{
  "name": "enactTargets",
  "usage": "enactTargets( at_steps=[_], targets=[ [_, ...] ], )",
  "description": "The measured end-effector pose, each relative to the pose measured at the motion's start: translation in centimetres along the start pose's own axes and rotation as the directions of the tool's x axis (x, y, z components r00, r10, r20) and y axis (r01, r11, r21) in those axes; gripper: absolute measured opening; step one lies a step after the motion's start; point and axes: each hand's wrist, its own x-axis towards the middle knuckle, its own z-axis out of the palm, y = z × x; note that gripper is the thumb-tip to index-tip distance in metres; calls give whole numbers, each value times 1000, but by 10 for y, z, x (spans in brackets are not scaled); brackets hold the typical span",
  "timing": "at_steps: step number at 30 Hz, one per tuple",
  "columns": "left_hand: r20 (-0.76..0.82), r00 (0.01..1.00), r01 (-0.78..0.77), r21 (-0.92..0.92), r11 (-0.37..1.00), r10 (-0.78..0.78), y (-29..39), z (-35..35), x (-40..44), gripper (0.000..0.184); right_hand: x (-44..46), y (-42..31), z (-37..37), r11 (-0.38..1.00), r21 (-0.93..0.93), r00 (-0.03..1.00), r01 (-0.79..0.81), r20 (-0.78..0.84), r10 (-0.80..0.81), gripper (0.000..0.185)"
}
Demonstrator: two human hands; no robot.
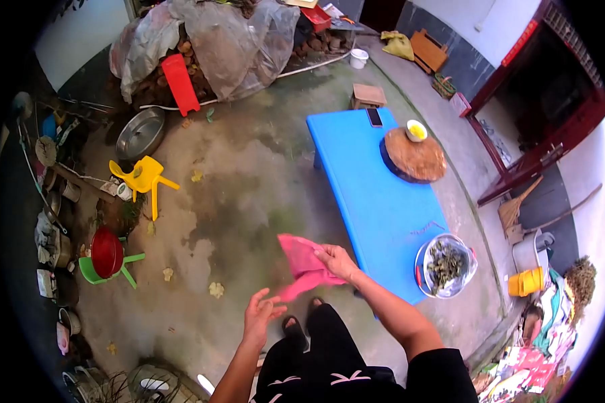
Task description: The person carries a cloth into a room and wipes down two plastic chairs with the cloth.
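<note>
A pink cloth [301, 265] hangs from my right hand [337, 260], whose fingers are closed on its upper right part. My left hand [261, 314] is just below and to the left of the cloth, fingers apart, holding nothing. To the right stands a blue table [373, 195]. On it are a round wooden chopping block [413, 156], a white bowl with something yellow [417, 131], a dark phone [374, 117] and, at the near end, a metal basin [456, 287] with dark green leafy pieces.
A yellow chair [143, 174], a green chair [129, 263] with a red basin [107, 252], and a large metal tub [141, 134] stand at the left. A wooden stool [368, 96] is beyond the table. Buckets [526, 282] and piled cloths are at the right.
</note>
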Motion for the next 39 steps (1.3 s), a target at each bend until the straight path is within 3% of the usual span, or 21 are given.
enactTargets(
  at_steps=[1, 2, 5, 8, 10, 12, 13, 16, 17, 21, 24, 25, 27, 30, 32, 34, 35, 36, 38, 39],
  targets=[
    [-39, 999, 12, -5, 1000, -12, 12, 5, 14, 59, 11, -26, 6, 944, 327, 998, -47, 54, 31, 29],
    [-77, 997, 28, -9, 1000, -29, 23, 10, 27, 61, 17, -50, 10, 779, 618, 992, -107, 115, 45, 30],
    [-18, 998, 57, -157, 986, -61, 59, 27, 82, 70, 34, -130, 0, 691, 702, 950, -174, 303, -69, 33],
    [126, 957, -258, -31, 966, 260, 72, 25, 164, 74, 85, -156, -9, 756, 653, 843, -42, 429, -324, 37],
    [128, 968, -198, -124, 972, 214, 112, 30, 207, 74, 130, -176, -25, 700, 710, 809, -82, 457, -369, 31],
    [127, 979, -129, -206, 970, 157, 151, 31, 243, 73, 177, -201, -50, 756, 654, 835, 28, 400, -377, 27],
    [212, 973, 10, -427, 904, 90, 169, 25, 259, 65, 202, -207, -55, 754, 654, 836, 60, 381, -396, 26],
    [263, 962, 58, -462, 885, 74, 225, 28, 299, 68, 273, -222, -78, 747, 657, 840, 103, 345, -419, 28],
    [210, 966, -71, -354, 933, 153, 237, 26, 317, 57, 294, -227, -91, 756, 646, 840, 105, 350, -415, 31],
    [-69, 984, -178, -295, 939, 165, 311, 37, 386, 31, 381, -232, -128, 854, 499, 931, 148, 221, -290, 22],
    [-189, 960, -239, -160, 958, 208, 353, 4, 455, 32, 447, -201, -158, 948, 271, 955, 169, 193, -226, 20],
    [-242, 921, -300, 54, 952, 304, 369, -8, 479, 34, 470, -186, -168, 969, 184, 958, 167, 202, -203, 20],
    [-265, 819, -351, 471, 809, 509, 406, -28, 525, 36, 515, -164, -192, 974, 65, 915, 217, 335, -226, 21],
    [-108, 665, -209, 923, 323, 739, 459, -41, 598, 39, 573, -175, -228, 956, -133, 824, 262, 547, -149, 23],
    [39, 796, -216, 951, 223, 604, 509, -22, 634, 38, 598, -196, -261, 942, -201, 757, 269, 649, -78, 25],
    [235, 915, -303, 937, 172, 329, 549, 5, 679, 33, 621, -207, -285, 947, -178, 726, 266, 683, -75, 26],
    [343, 933, -358, 916, 180, 110, 568, 18, 701, 28, 634, -205, -295, 953, -152, 731, 262, 676, -93, 25],
    [432, 895, -408, 893, 191, -110, 584, 30, 725, 24, 647, -196, -303, 956, -124, 736, 265, 667, -117, 25],
    [605, 719, -542, 796, 269, -342, 599, 60, 773, 24, 676, -179, -319, 958, -70, 744, 278, 647, -168, 25],
    [617, 664, -583, 781, 224, -423, 591, 67, 802, 25, 692, -170, -327, 957, -49, 746, 287, 637, -191, 25]
  ],
)
